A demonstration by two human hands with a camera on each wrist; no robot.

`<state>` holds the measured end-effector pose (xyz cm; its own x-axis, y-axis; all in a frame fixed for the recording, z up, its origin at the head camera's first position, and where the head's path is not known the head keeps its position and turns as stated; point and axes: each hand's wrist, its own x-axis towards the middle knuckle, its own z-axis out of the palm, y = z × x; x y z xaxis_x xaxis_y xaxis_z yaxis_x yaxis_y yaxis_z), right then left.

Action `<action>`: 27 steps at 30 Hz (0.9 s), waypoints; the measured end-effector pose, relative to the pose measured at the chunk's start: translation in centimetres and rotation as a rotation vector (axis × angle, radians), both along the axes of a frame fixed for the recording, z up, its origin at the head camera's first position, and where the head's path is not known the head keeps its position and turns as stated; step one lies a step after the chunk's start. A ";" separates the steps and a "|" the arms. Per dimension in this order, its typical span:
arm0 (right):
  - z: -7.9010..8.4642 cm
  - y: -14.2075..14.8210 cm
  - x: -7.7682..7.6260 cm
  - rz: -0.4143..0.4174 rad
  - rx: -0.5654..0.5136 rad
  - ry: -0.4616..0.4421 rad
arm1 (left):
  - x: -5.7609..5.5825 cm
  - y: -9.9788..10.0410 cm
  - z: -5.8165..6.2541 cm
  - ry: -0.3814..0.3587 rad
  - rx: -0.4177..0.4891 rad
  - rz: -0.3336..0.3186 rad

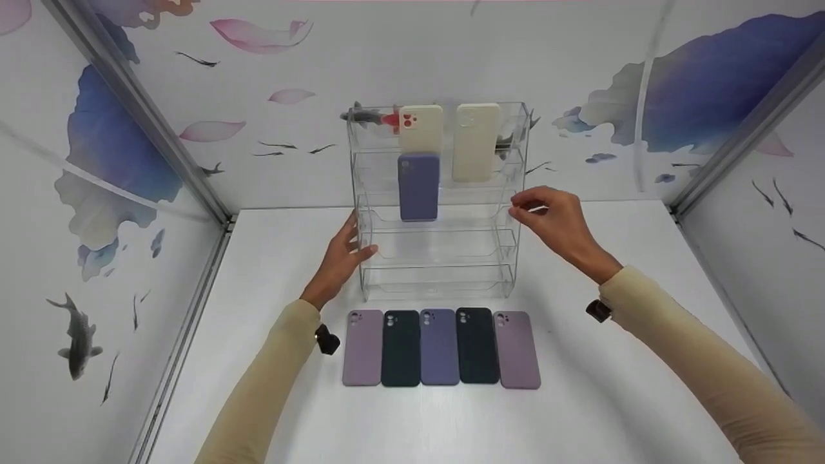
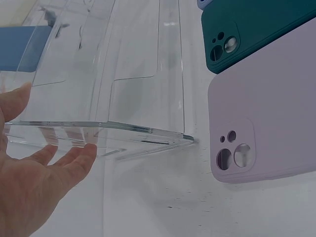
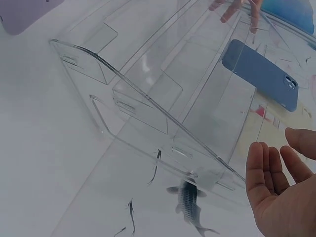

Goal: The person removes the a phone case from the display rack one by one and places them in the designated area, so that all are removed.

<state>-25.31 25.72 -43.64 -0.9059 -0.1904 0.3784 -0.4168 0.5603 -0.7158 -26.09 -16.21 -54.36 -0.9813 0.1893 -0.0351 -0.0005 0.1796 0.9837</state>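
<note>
A clear acrylic tiered display rack (image 1: 441, 274) stands upright on the white table. My left hand (image 1: 338, 261) holds its left side panel, with the thumb in front and the fingers on the outer side; the left wrist view shows this hand (image 2: 47, 173) close up. Beside the rack's right edge, my right hand (image 1: 557, 216) has loosely bent fingers and nothing in them; in the right wrist view that hand (image 3: 281, 187) is partly cut off. Two cream phone cases (image 1: 475, 142) (image 1: 422, 132) lean on the upper part, and a blue-purple phone case (image 1: 419, 190) stands lower left.
Before the rack, several phone cases lie in a row: a mauve case (image 1: 363, 348), a dark green case (image 1: 401, 348), a blue-purple case (image 1: 439, 348), another dark green case (image 1: 477, 346) and another mauve case (image 1: 517, 350). Printed white walls (image 1: 290, 174) surround the table.
</note>
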 end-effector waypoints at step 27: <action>1.7 -6.0 -4.7 0.091 -0.047 -0.054 | -0.1 0.0 -0.3 0.022 0.016 -0.004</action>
